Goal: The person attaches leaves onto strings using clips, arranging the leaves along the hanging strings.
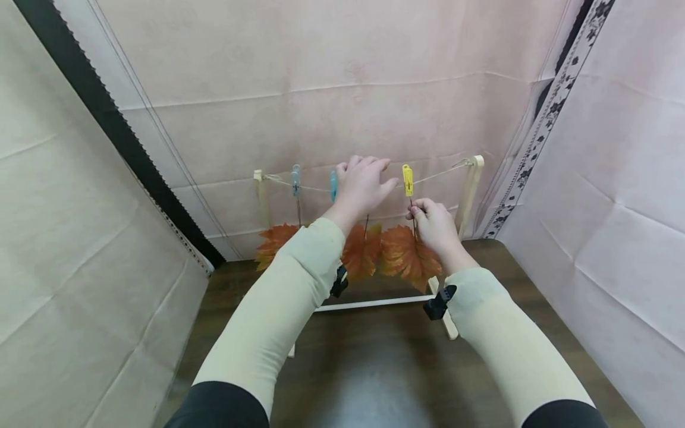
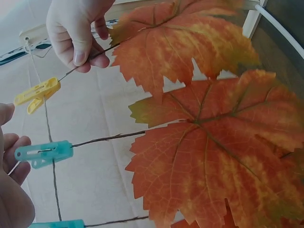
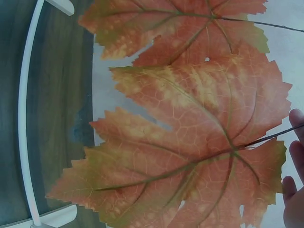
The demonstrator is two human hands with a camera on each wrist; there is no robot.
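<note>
Thumb and fingers of my right hand (image 1: 433, 226) pinch the thin dark stem of an orange-red artificial leaf (image 1: 409, 252), just below a yellow clothespin (image 1: 408, 181). The yellow clothespin is on a string, with the stem's end at its jaws. My left hand (image 1: 365, 183) is over the string, left of the yellow clothespin, its fingers loosely spread. In the left wrist view its fingers are beside a teal clothespin (image 2: 45, 152); whether they touch cannot be told. From that clothespin hangs another leaf (image 2: 213, 142). Further left, a blue clothespin (image 1: 296, 181) holds a leaf (image 1: 275, 242).
The string (image 1: 444, 173) runs between two pale wooden posts, the right post (image 1: 470, 193) near my right hand. A white bar (image 1: 374, 303) joins the feet low down. The frame stands on a dark wooden table (image 1: 369, 368), with pale cloth (image 1: 342, 107) behind and at both sides.
</note>
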